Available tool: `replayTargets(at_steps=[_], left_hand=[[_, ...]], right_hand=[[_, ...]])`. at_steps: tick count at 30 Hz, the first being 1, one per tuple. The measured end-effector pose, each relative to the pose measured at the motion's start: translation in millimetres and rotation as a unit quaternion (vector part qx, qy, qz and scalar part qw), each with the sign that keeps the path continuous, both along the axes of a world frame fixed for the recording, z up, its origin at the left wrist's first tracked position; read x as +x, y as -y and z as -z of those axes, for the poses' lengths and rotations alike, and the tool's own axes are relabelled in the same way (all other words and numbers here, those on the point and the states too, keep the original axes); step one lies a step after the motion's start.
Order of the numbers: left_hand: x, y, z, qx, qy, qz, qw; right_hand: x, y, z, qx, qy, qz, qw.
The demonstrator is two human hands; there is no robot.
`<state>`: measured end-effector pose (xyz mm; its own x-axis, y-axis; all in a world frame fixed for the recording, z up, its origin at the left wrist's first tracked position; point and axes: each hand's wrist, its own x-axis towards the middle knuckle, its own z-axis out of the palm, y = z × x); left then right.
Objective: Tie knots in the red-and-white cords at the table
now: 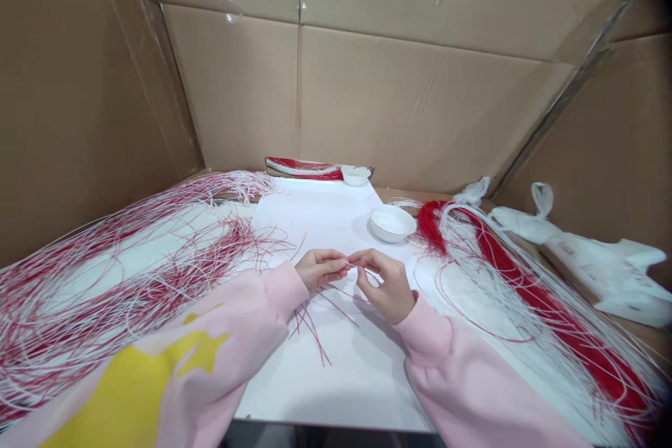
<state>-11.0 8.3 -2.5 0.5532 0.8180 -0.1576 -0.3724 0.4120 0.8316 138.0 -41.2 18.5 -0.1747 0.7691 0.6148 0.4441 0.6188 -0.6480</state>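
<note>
My left hand [319,268] and my right hand [382,285] meet over the middle of a white sheet [336,371] on the table. Both are closed in a pinch, fingertips almost touching, with a thin white cord [351,265] held between them. A few loose red cords [315,325] lie on the sheet just under my hands. Pink sleeves cover both arms.
A large tangle of red and white cords [115,266] spreads on the left. A red and white bundle [525,287] lies on the right. A white bowl [392,222] sits behind my hands, a smaller one [355,174] farther back. White plastic bags [593,259] lie right. Cardboard walls surround the table.
</note>
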Motion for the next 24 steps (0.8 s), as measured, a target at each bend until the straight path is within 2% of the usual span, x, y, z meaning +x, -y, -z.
replayTargets(at_steps=[10, 19, 24], left_hand=[[-0.2, 0.4, -2.3, 0.010, -0.003, 0.016, 1.000], [0.1, 2.0, -7.1, -0.002, -0.020, 0.007, 1.000], [0.4, 2.3, -6.8, -0.011, 0.002, -0.003, 1.000]], right_hand=[[-0.1, -1.0, 1.1, 0.001, 0.003, 0.000, 1.000], [0.8, -0.4, 2.5, 0.012, 0.009, 0.002, 1.000], [-0.3, -0.7, 1.9, 0.017, 0.008, 0.001, 1.000]])
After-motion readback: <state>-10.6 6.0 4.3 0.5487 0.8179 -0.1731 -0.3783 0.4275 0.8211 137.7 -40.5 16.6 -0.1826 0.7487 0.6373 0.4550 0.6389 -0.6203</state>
